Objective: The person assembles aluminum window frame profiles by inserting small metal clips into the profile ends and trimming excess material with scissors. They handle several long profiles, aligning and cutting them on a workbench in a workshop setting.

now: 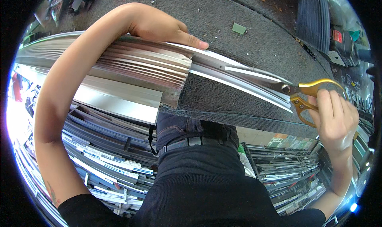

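A pleated screen [147, 64], its beige folds packed together, lies on the carpeted bench with a long white rail [215, 59] along its far side. My left hand [159, 27] bends over the rail from the far side, thumb stretched along it and pressing down; its other fingers are mostly hidden. Scissors with gold handles [304, 104] are held in my right hand [336, 115], fingers curled through the loops. Their blades [258, 78] point left, lying along the rail's right end. A second white strip [242, 86] runs on the near side of the blades.
The grey carpeted bench [223, 24] carries a small green piece [239, 28] and scattered bits. A flat white profile [119, 99] lies nearer me. Dark pleated material [313, 20] stands at the far right. Racks of long profiles [107, 159] fill the space below the bench.
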Action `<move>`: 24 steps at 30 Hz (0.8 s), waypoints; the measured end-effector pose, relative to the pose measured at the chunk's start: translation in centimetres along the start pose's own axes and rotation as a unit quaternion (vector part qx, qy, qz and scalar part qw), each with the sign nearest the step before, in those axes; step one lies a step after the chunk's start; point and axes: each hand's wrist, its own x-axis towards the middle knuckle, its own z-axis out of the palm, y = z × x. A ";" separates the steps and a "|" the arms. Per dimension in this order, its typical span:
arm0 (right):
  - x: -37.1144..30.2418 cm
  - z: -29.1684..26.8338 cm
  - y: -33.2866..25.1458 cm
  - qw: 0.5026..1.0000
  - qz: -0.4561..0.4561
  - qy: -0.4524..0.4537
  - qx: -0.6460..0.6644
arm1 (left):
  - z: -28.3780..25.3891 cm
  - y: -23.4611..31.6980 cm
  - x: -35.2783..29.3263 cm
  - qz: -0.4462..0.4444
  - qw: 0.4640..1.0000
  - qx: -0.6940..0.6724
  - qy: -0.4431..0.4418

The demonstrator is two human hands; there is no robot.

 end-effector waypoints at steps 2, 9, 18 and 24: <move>0.8 -0.9 0.2 0.998 -0.014 -0.037 0.058 | -0.1 -0.4 0.2 0.016 0.999 -0.035 -0.013; 4.5 -2.6 1.2 0.751 0.161 -0.420 0.484 | 0.8 -1.0 0.4 0.005 1.000 -0.018 0.004; 8.7 -0.7 3.2 0.660 0.117 -0.553 0.494 | 1.0 0.1 -1.7 0.054 0.998 -0.001 0.039; 9.6 -1.0 2.0 0.683 0.083 -0.586 0.428 | 2.3 0.0 -1.9 0.135 0.985 -0.005 0.104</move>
